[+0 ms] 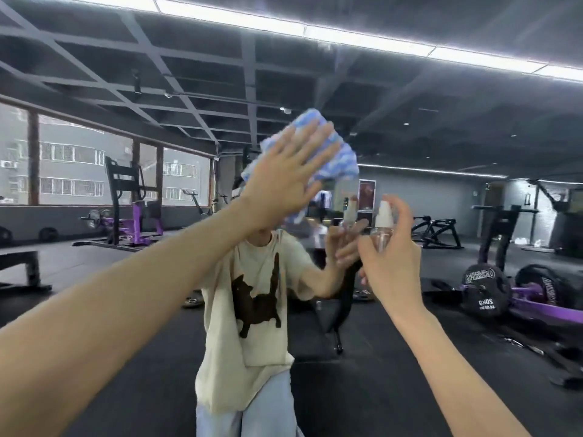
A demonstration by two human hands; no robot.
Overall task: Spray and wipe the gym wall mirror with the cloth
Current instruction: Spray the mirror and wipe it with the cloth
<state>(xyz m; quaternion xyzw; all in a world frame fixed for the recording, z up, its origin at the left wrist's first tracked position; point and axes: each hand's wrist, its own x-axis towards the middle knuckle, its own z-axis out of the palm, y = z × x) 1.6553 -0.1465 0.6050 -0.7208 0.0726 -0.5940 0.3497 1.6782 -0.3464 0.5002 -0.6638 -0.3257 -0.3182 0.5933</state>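
The wall mirror (441, 152) fills the whole view and reflects the gym and a person in a cream T-shirt. My left hand (284, 181) is raised with straight spread fingers, pressing a blue and white cloth (334, 156) flat against the glass at head height. To its right, my right hand (394, 250) grips a small clear spray bottle (383, 228) with a white nozzle, held upright close to the mirror, a finger over the top. The bottle's reflection shows just left of it.
In the mirror I see purple and black weight machines (135, 216) at the left, a loaded barbell rig (511, 291) at the right, a black rubber floor (126, 310), and windows along the left wall.
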